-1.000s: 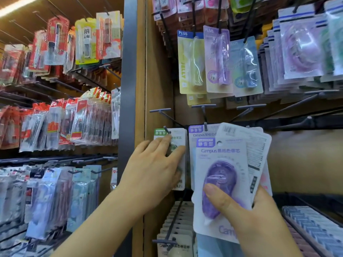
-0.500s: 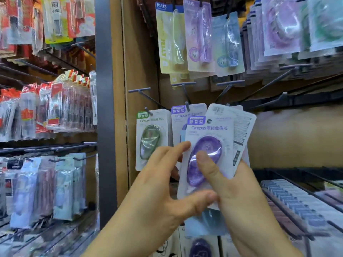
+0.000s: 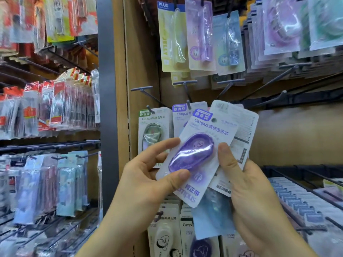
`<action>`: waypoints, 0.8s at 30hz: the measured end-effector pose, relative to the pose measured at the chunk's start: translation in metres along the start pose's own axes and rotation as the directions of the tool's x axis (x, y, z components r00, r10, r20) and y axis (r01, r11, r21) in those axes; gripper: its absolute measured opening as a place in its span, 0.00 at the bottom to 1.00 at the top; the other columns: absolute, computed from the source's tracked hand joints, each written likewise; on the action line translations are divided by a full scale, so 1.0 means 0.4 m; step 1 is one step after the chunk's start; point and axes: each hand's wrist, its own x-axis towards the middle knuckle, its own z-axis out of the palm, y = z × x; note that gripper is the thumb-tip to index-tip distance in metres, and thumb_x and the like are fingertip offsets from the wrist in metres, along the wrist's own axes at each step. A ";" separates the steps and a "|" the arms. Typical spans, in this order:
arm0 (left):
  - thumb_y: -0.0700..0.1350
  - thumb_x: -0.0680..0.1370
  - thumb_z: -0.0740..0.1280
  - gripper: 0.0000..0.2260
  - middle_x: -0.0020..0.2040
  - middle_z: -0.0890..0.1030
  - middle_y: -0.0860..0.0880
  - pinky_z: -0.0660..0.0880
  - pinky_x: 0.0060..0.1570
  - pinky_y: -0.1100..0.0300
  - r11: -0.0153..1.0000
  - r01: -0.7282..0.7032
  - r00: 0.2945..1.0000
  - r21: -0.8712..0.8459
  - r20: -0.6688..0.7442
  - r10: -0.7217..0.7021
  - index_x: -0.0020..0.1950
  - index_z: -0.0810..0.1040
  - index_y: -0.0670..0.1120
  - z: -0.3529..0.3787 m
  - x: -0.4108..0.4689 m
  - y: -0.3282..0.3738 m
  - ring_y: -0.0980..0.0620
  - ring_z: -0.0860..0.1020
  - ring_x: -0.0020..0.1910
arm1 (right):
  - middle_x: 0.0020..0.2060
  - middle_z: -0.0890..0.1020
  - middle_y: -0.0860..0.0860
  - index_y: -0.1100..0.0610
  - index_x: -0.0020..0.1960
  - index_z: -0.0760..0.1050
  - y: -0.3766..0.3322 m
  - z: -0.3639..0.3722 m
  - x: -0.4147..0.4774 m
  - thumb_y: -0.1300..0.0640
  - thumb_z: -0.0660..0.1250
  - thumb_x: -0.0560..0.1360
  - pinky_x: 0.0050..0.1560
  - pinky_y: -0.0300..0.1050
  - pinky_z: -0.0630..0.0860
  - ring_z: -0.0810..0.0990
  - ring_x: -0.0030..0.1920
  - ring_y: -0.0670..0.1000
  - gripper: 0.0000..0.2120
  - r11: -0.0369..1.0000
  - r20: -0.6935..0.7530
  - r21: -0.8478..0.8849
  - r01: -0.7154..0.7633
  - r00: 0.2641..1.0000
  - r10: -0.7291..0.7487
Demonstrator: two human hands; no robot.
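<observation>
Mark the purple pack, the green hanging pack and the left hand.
purple pack [image 3: 193,151], head view, on its blister.
green hanging pack [image 3: 151,132], head view, on its blister.
left hand [image 3: 146,179], head view, mid-palm.

Left hand [image 3: 146,175] raised, thumb and fingers pinching; right hand [image 3: 248,193] gripping, fingers seemingly curled behind.

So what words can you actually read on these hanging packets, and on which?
"Campus", "静音型", lower "campus": white card pack with purple blister, pinched by the left hand.
"Campus", "静音型": white hanging pack with green blister.
"PLUS", "JELLY": yellow plastic hanging pack.
"Campus": white pack on the bottom row.
Too small: print on the white back-facing card in the right hand.
Blurred: red packets on the left shelves.
</observation>
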 end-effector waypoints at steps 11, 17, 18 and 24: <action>0.45 0.57 0.81 0.25 0.50 0.86 0.47 0.81 0.40 0.61 0.985 -0.173 0.963 0.030 -0.204 0.175 0.53 0.82 0.52 -0.082 0.012 0.043 0.49 0.85 0.47 | 0.47 0.87 0.46 0.50 0.55 0.80 -0.015 -0.152 -0.041 0.48 0.67 0.66 0.42 0.43 0.83 0.86 0.46 0.49 0.18 0.937 -0.121 -0.109 0.332 0.931 -0.344; 0.56 0.60 0.80 0.21 0.47 0.85 0.47 0.82 0.40 0.59 0.972 -0.235 0.919 -0.012 -0.329 0.218 0.49 0.79 0.55 -0.082 0.006 0.031 0.46 0.84 0.45 | 0.51 0.84 0.39 0.40 0.69 0.67 -0.028 -0.191 -0.032 0.52 0.70 0.66 0.35 0.37 0.81 0.85 0.47 0.44 0.32 0.843 -0.096 -0.381 0.381 0.890 -0.446; 0.54 0.62 0.79 0.18 0.46 0.85 0.48 0.82 0.40 0.60 0.971 -0.240 0.914 -0.012 -0.338 0.222 0.49 0.79 0.55 -0.084 0.007 0.029 0.45 0.84 0.45 | 0.53 0.83 0.39 0.39 0.71 0.64 -0.031 -0.193 -0.035 0.53 0.71 0.65 0.36 0.37 0.82 0.84 0.48 0.43 0.36 0.831 -0.103 -0.408 0.378 0.885 -0.454; 0.49 0.64 0.81 0.16 0.47 0.85 0.43 0.82 0.40 0.58 0.955 -0.295 0.898 -0.034 -0.352 0.264 0.47 0.79 0.51 -0.034 0.025 0.027 0.46 0.85 0.44 | 0.48 0.74 0.18 0.25 0.70 0.49 -0.029 -0.198 -0.048 0.60 0.71 0.69 0.34 0.26 0.75 0.78 0.48 0.27 0.46 0.759 -0.076 -0.485 0.433 0.844 -0.530</action>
